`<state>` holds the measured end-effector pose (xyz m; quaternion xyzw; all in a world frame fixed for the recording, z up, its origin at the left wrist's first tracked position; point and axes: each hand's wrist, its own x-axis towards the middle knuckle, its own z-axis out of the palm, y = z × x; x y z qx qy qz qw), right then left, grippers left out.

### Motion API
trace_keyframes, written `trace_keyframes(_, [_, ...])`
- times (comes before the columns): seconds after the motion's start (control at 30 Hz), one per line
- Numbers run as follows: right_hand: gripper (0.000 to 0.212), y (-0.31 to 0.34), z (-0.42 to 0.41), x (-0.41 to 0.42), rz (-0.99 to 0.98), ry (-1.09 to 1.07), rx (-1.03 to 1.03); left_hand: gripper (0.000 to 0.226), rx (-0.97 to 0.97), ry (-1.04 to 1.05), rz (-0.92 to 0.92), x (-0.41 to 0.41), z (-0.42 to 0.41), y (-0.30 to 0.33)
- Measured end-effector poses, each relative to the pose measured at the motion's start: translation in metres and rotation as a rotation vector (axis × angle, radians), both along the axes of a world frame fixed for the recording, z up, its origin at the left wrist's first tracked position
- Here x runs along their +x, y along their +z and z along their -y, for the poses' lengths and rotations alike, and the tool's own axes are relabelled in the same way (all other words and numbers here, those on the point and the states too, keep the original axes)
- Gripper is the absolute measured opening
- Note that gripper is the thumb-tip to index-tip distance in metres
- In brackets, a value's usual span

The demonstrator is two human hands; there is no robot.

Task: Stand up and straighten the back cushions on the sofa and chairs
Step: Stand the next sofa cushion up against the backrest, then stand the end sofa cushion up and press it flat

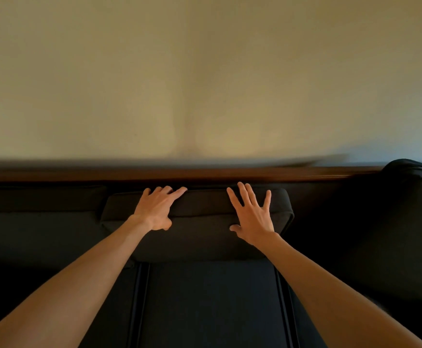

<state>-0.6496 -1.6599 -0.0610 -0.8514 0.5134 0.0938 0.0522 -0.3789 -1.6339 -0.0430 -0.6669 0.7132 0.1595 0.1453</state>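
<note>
A dark sofa fills the lower half of the view. Its middle back cushion (200, 229) stands against the wooden back rail (154, 175), leaning slightly forward of its neighbours. My left hand (156, 209) rests on the cushion's top left edge, fingers curled over it and thumb on the front face. My right hand (254, 214) lies flat on the cushion's upper right part, fingers spread apart. The left back cushion (39, 212) sits lower and further back. The right back cushion (410, 209) bulges up at the far right.
A plain beige wall (205, 71) rises directly behind the sofa. The middle seat cushion (210, 305) lies below my arms, with seams on either side. The room is dim and the sofa's ends are in shadow.
</note>
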Motion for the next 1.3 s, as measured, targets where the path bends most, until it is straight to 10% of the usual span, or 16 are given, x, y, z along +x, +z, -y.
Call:
trace_keyframes(0.27, [0.110, -0.021, -0.008, -0.006, -0.009, -0.060, -0.006, 0.092, -0.361, 0.100, 0.097, -0.005, -0.028, -0.022])
trace_keyframes(0.8, [0.084, 0.049, -0.016, -0.007, -0.030, -0.055, 0.277, 0.072, -0.104, 0.135, -0.132, -0.019, -0.047, 0.018])
trace_keyframes(1.3, [0.040, 0.212, -0.029, -0.190, 0.307, -0.248, 0.131, 0.024, -0.347, -0.085, -0.470, -0.262, 0.003, 0.192])
